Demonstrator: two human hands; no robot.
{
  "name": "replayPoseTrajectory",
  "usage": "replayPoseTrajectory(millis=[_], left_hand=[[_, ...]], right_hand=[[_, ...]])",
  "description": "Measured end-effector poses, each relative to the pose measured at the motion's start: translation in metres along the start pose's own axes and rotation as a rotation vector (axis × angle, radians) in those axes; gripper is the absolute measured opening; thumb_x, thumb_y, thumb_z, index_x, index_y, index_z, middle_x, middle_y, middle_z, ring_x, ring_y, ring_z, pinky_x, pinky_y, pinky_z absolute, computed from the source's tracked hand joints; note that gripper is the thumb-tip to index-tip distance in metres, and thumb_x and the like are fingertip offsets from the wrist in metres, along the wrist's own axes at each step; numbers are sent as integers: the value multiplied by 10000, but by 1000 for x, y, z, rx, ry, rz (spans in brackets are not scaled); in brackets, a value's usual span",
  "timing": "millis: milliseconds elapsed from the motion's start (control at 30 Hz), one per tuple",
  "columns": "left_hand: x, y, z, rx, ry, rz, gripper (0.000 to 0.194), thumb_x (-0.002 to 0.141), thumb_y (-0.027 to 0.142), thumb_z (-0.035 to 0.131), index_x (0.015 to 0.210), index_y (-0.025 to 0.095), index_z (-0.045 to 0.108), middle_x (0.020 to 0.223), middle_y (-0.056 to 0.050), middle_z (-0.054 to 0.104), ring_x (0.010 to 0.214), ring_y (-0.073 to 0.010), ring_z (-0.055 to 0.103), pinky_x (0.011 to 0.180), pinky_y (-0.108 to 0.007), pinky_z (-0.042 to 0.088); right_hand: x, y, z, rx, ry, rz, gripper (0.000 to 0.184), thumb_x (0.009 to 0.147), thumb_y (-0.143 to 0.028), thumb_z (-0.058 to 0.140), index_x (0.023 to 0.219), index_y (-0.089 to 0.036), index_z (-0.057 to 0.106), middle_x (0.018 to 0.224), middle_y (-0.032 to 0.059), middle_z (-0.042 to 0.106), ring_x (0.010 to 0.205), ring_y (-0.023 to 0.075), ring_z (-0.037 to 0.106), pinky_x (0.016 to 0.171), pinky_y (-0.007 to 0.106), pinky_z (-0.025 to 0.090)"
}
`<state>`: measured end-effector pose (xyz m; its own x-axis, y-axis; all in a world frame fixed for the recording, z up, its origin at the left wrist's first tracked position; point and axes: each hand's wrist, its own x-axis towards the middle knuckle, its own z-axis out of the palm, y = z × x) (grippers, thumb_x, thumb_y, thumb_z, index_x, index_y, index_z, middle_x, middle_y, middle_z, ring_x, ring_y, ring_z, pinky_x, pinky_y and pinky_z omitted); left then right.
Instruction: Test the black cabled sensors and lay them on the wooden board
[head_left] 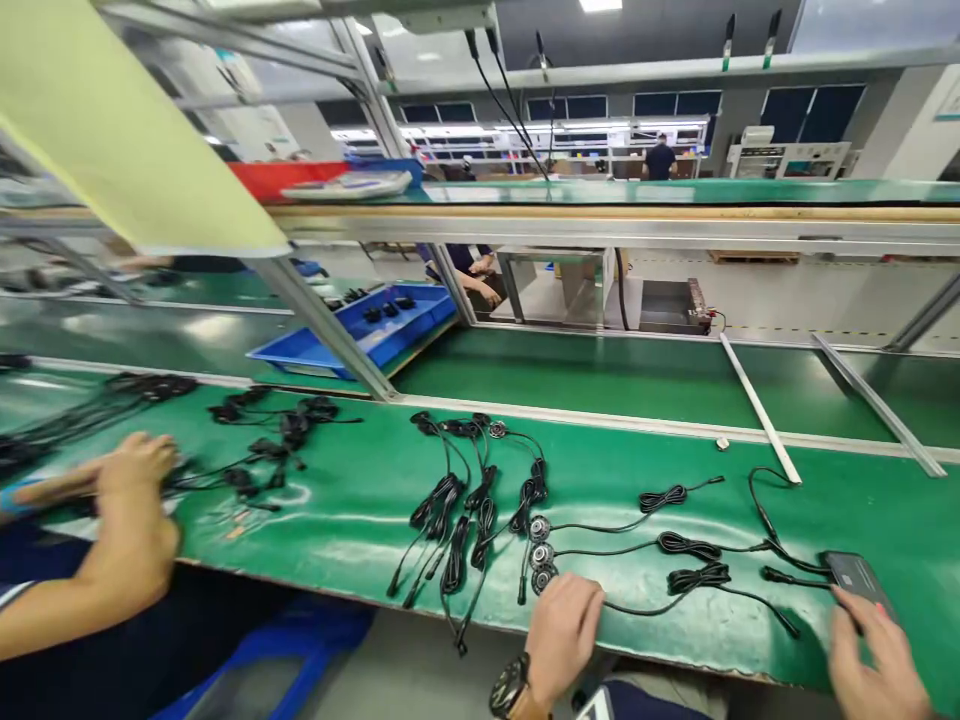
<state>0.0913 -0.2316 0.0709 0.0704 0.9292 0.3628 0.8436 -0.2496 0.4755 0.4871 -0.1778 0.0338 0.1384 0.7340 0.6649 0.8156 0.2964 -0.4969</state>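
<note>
My left hand point(564, 635), with a watch point(510, 686) at the wrist, is closed at the table's front edge. Its curled fingers lie beside the lowest of three round black-and-silver discs point(543, 578); what they hold is hidden. From the discs, thin cables with coiled bundles point(688, 545) run right, and one joins a lead of the dark grey box point(859, 578). My right hand point(877, 650) rests against the near side of this box, thumb and forefinger apart. A small red light shows on the box. A loose black plug point(780, 575) lies just left of it.
More coiled cables point(454, 560) lie left of the discs. A co-worker's arms point(127, 520) reach over another cable pile point(289, 425) at far left. Behind stand a blue tray point(360, 330), metal posts and a shelf point(675, 230). A white strip point(761, 410) slants across the back rail.
</note>
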Motion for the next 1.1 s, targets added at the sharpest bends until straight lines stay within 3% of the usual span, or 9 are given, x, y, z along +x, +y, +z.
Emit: replayPoseTrajectory(millis=[167,233,367,467,667,833,1100], left_hand=[[-11,-48,-10,17,147,-98,182,979,261,498,1084,208,637,987,-77,674,946,-217,629,842,-351,496],[-17,-61,-4,72,160,-123,263,962,323,537,1184,209,621,1144,-110,661,1098,-262,611,924,-403,501],[-25,-76,12,139,128,-159,375,951,393,540,1273,209,599,1330,-151,596,1244,-321,553,985,-475,495],[-26,-79,19,122,128,-186,414,962,399,517,1333,220,558,1383,-162,557,1274,-334,538,990,-501,500],[-26,-79,18,75,202,-298,617,948,427,551,1493,210,359,1453,-187,470,1351,-346,473,1039,-535,479],[-25,-84,19,60,163,-273,625,939,466,550,1475,193,377,1376,-178,541,1294,-344,518,1034,-540,482],[-16,-75,30,120,259,-219,505,954,451,480,1359,151,498,1366,-197,539,1301,-367,497,1050,-549,453]], right_hand=[[-2,-65,38,90,-258,-126,296,966,-323,547,1243,-252,626,1206,107,663,1164,311,596,995,553,501],[-5,-73,54,78,-335,-141,343,969,-323,548,1305,-265,588,1277,101,631,1257,316,544,1034,570,487],[-19,-64,67,-21,-413,-136,453,973,-357,540,1418,-283,499,1377,104,566,1365,343,455,1059,610,474],[-29,-60,68,-74,-409,-133,478,988,-347,505,1461,-301,453,1402,106,544,1375,346,443,1049,614,483],[-28,-74,76,-51,-413,-160,576,982,-351,511,1533,-297,351,1549,102,403,1448,358,343,1110,632,419],[-22,-75,88,-35,-488,-124,564,993,-347,489,1536,-293,344,1530,109,429,1421,336,392,1103,602,439],[-31,-81,85,-66,-469,-63,564,998,-280,446,1549,-305,330,1567,89,392,1420,306,405,1114,554,455]])
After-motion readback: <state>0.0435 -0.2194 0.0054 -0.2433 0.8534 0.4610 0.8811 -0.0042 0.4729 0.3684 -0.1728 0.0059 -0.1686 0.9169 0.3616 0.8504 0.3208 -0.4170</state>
